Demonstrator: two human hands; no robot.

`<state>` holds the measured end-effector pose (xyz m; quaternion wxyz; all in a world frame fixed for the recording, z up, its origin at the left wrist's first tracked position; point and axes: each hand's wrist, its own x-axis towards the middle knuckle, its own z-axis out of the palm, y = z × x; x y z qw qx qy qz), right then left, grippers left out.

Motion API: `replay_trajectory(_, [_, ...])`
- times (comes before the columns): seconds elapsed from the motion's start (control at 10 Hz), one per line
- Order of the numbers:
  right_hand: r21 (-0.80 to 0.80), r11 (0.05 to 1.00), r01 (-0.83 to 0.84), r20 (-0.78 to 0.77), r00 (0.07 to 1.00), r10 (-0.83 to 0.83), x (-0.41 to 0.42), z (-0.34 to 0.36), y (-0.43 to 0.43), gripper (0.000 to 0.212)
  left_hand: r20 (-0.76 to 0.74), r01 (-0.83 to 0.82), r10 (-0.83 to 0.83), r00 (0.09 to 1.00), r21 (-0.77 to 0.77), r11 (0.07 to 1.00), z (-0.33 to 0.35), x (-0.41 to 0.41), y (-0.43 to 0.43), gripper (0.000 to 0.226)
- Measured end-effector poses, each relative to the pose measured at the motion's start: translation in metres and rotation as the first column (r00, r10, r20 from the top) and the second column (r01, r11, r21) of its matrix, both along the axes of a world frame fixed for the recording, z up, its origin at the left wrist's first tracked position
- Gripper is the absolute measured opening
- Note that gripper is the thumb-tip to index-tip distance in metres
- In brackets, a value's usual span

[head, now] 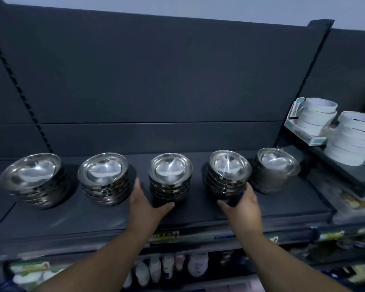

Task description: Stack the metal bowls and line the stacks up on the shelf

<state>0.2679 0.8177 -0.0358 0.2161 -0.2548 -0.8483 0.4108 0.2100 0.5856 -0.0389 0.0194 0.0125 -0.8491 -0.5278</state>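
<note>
Several stacks of shiny metal bowls stand in a row on the dark shelf (pixel 93 216). My left hand (pixel 145 204) cups the middle stack (pixel 170 178) from its left front, fingers reaching up between it and the stack to its left (pixel 104 178), thumb against its base. My right hand (pixel 243 207) grips the tilted stack right of the middle (pixel 228 173) low down, thumb in front and fingers on its right side. The far-left stack (pixel 33 178) leans to the left. The far-right stack (pixel 275 170) stands close to the gripped one.
Stacks of white round containers (pixel 354 138) and a small box (pixel 303 131) sit on a higher shelf at the right. A dark back panel (pixel 156 81) rises behind the bowls. Packaged goods (pixel 167 268) hang blurred below the shelf's front edge.
</note>
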Motion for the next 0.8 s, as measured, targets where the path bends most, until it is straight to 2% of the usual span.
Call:
replay_trajectory(0.2, [-0.029,0.999,-0.043,-0.034,0.999,0.042,-0.019,-0.015,0.018,0.086,0.013,-0.066,0.066,0.998,0.007,0.998,-0.006,-0.008,0.023,0.125])
replay_trajectory(0.3, [-0.025,0.998,-0.05,-0.048,0.998,0.049,-0.025,-0.019,0.021,0.089,-0.013,-0.071,0.071,0.997,-0.002,0.997,-0.004,-0.008,0.028,0.109])
replay_trajectory(0.4, [-0.023,0.998,-0.065,-0.071,0.995,0.063,-0.028,-0.021,0.024,0.091,-0.012,-0.056,0.056,0.998,-0.005,0.998,0.0,-0.007,0.03,0.102])
replay_trajectory(0.7, [-0.013,0.996,-0.084,-0.039,0.996,0.083,-0.031,-0.017,0.027,0.094,0.015,-0.057,0.058,0.998,-0.05,0.997,0.006,-0.006,0.031,0.099])
replay_trajectory(0.8, [-0.002,0.997,-0.073,0.024,0.997,0.073,-0.025,-0.02,0.023,0.086,0.009,-0.074,0.075,0.997,-0.046,0.996,0.005,-0.001,0.032,0.099])
